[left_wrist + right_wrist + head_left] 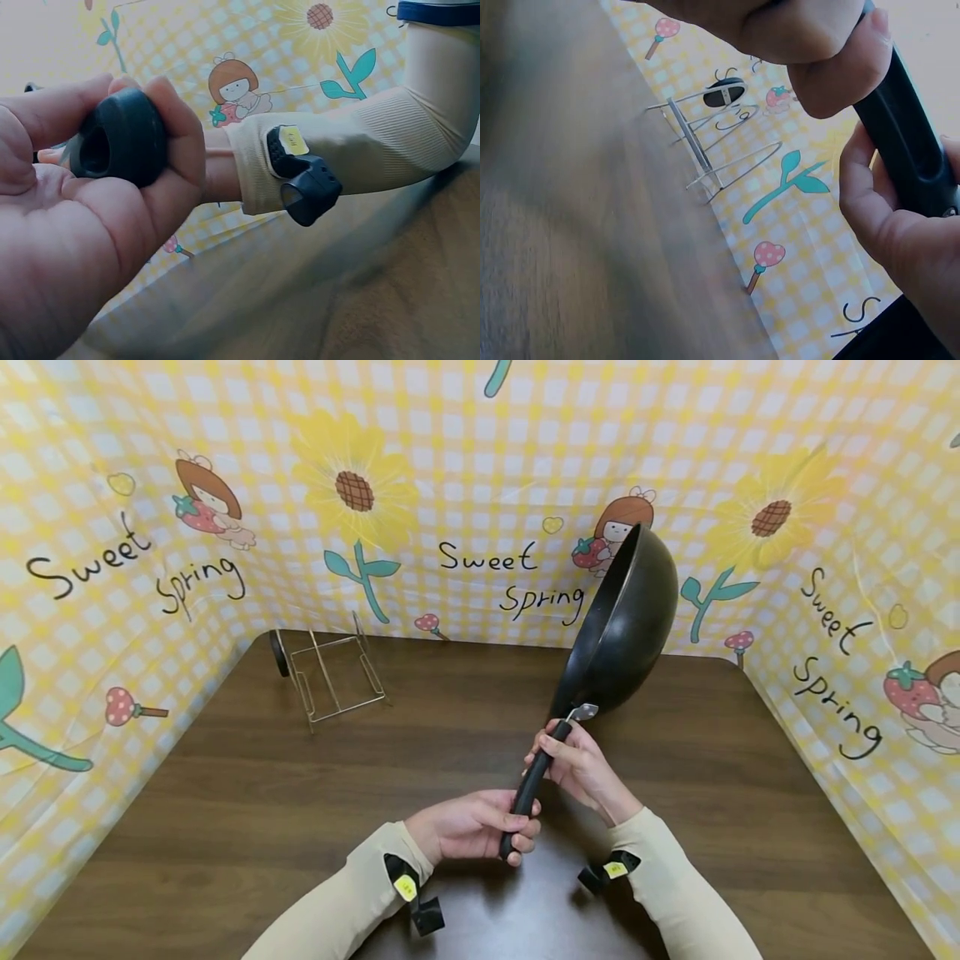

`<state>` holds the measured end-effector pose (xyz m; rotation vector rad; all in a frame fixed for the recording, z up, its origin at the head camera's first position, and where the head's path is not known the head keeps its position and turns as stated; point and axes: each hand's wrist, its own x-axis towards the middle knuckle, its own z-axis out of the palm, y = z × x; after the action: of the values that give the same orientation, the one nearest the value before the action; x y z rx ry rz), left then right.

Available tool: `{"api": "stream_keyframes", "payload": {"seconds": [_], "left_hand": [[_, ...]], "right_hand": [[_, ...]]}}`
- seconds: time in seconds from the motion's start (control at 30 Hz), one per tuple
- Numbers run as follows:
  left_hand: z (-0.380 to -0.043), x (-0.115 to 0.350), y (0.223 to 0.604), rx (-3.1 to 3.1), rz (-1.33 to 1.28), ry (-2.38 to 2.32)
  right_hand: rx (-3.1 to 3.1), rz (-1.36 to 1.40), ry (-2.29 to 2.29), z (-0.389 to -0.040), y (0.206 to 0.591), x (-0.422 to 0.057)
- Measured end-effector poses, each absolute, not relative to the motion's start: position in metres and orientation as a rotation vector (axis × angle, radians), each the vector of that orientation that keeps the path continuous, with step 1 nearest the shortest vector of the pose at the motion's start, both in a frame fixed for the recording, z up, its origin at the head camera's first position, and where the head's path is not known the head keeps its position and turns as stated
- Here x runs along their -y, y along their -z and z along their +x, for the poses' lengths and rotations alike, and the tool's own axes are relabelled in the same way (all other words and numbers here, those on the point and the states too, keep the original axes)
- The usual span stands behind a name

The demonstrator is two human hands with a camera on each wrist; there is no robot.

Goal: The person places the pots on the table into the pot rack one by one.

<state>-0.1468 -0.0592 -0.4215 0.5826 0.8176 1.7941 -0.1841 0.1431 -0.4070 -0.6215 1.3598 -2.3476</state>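
Note:
A black wok [637, 610] is held up over the table, tilted onto its side with its opening facing left. My left hand [480, 827] grips the lower end of its black handle [531, 785]. Higher up, close to the metal bracket, my right hand [581, 764] holds the same handle with the thumb along it. The left wrist view shows the handle's hollow end [135, 142] between my left thumb and curled fingers. In the right wrist view both hands are round the handle [907, 127], and only a dark bit of the wok shows.
A thin metal wire rack [348, 709] with a black round piece [279, 653] stands at the back left of the brown wooden table [225, 827]. Yellow checked cloth [480, 468] printed with flowers surrounds the table at the back and sides. Each wrist carries a small black camera.

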Motion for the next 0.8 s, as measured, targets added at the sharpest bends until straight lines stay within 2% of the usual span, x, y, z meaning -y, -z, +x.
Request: {"api": "stream_keyframes", "payload": {"seconds": [0.8], "left_hand": [[-0.118, 0.084, 0.421, -0.790, 0.655, -1.927]], "right_hand": [[-1.238, -0.672, 2.250, -0.184, 0.396, -0.108]]}}
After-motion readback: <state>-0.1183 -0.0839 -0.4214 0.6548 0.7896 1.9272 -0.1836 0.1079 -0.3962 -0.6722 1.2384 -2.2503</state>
